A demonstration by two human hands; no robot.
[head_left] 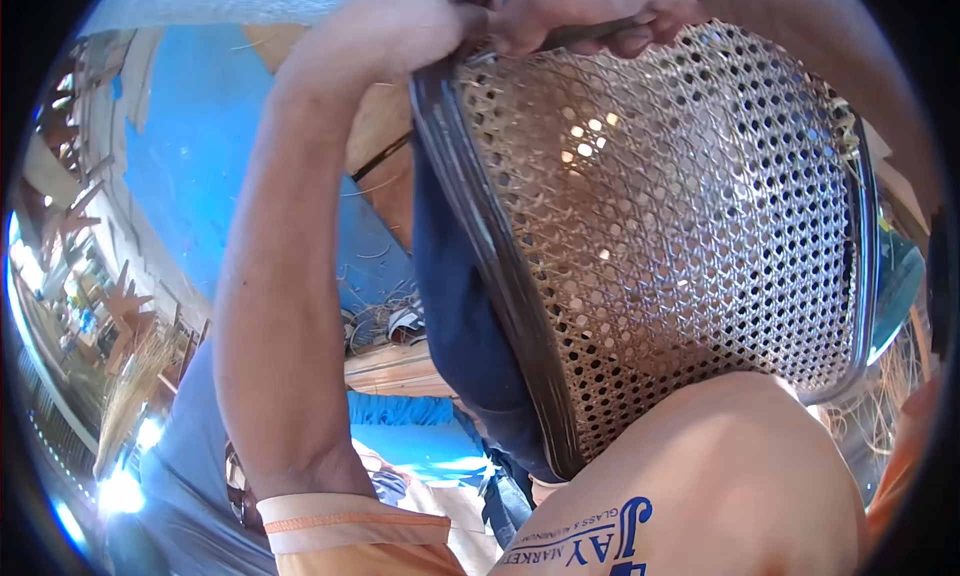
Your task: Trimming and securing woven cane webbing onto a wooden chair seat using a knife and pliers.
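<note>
A woven cane panel with an open hexagonal mesh fills the right half of the head view, set in a dark wooden frame. The frame leans close against me. My left hand is at the frame's top left corner, its fingers closed. Beside it, my right hand is curled into a closed grip along the panel's top edge. A thin dark edge shows beneath the right fingers, but what either hand pinches is not clear. The two hands nearly touch.
Behind my left arm lies a blue sheet. Loose cane strands are scattered below it, and a straw-coloured bundle stands at the left. A blue ruffled cloth lies lower down. A dark green rounded object is past the frame's right side.
</note>
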